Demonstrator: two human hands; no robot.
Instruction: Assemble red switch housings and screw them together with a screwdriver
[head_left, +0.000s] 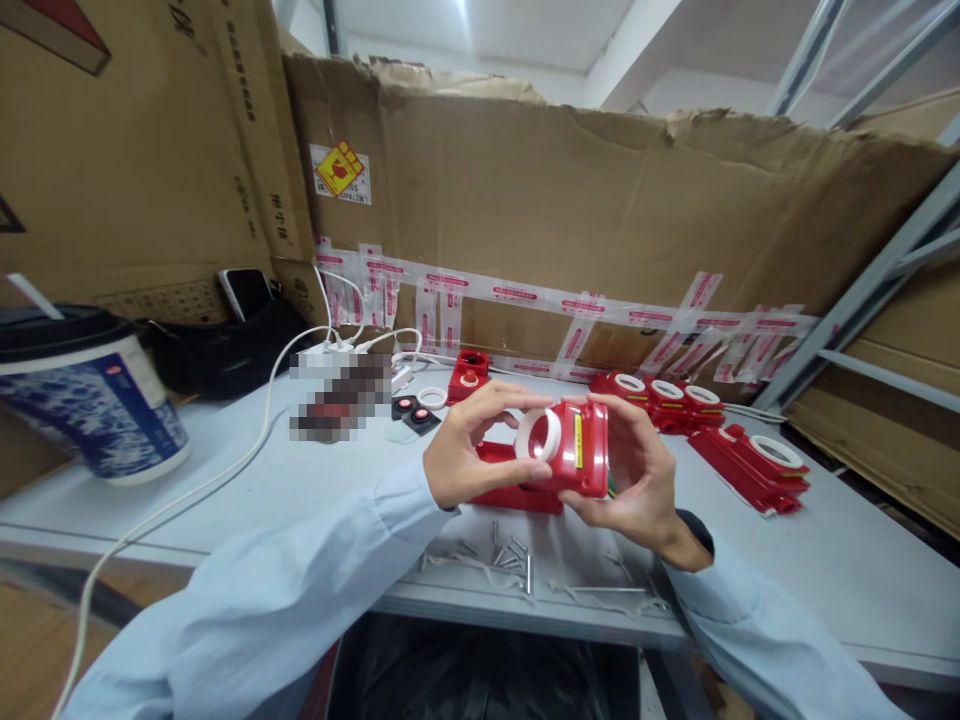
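Observation:
A glossy red housing (592, 440) with a white ring (554, 436) and a yellow label is held up between my two hands. My left hand (461, 455) grips it at the ring end, thumb along the ring's lower edge. My right hand (645, 485) wraps round the other end, where a bit of green shows by the palm. Under the held housing, another long red part (517, 498) lies on the table, partly covered by my left hand. Several metal screws (510, 555) and pale strings are scattered near the table's front edge.
Several red housings with white rings (667, 392) stand at the back right, one long one (750, 470) nearer. Behind my left hand are a red part (469, 378), a loose white ring (431, 398) and black square pieces (415, 412). A cup (97, 410) stands far left beside a white cable (255, 450).

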